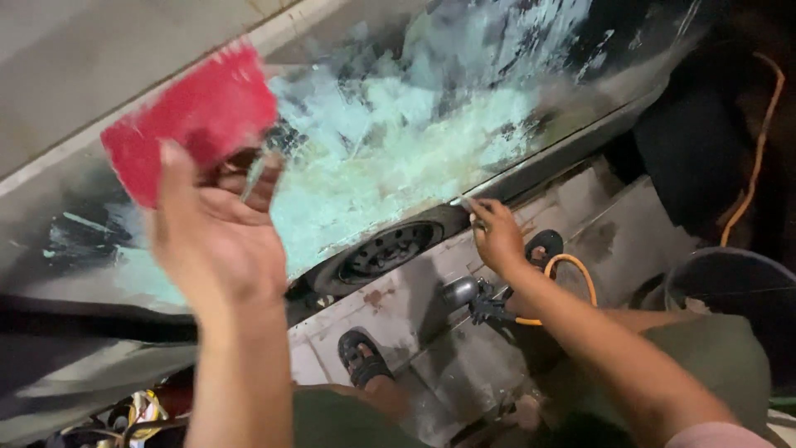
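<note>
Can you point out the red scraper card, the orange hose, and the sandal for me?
red scraper card (186, 116): head view, middle of the flat red blade.
orange hose (574, 265): head view, curved loop beside the right forearm.
sandal (361, 357): head view, dark straps over the foot.

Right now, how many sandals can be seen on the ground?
2: one sandal on a foot at bottom centre, the other sandal just behind the right hand, partly hidden by the orange hose.

Concrete floor (597, 241) was pale, stained slabs. On it: car wheel (385, 249); beside the wheel, a metal nozzle (461, 291) with orange hose (572, 265); below it, a sandalled foot (362, 357).
</note>
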